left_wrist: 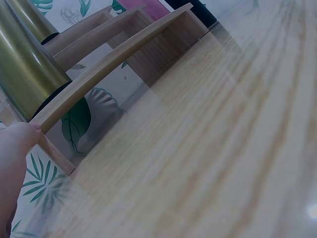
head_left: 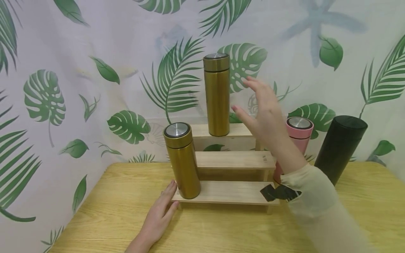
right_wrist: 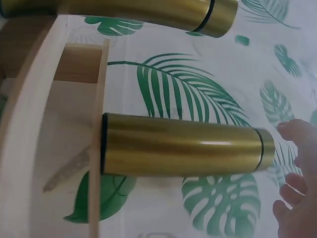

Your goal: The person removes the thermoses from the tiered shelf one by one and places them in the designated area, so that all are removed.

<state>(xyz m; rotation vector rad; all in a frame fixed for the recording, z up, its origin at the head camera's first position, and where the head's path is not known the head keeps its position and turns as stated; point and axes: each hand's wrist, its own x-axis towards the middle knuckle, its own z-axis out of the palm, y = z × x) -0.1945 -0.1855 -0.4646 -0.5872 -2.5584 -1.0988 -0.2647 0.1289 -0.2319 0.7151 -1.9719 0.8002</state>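
Note:
A light wooden three-step rack carries two gold bottles. One gold bottle stands upright on the top step, and another stands at the left end of the bottom step. My left hand touches the rack's left front corner beside the lower bottle; in the left wrist view its thumb lies against the shelf end. My right hand is raised to the right of the top bottle, fingers spread and apart from it. The right wrist view shows those fingers near the top bottle's cap, holding nothing.
A pink bottle, partly hidden by my right arm, stands right of the rack. A black cylinder is farther right. The wooden table extends in front, and a leaf-patterned cloth hangs behind.

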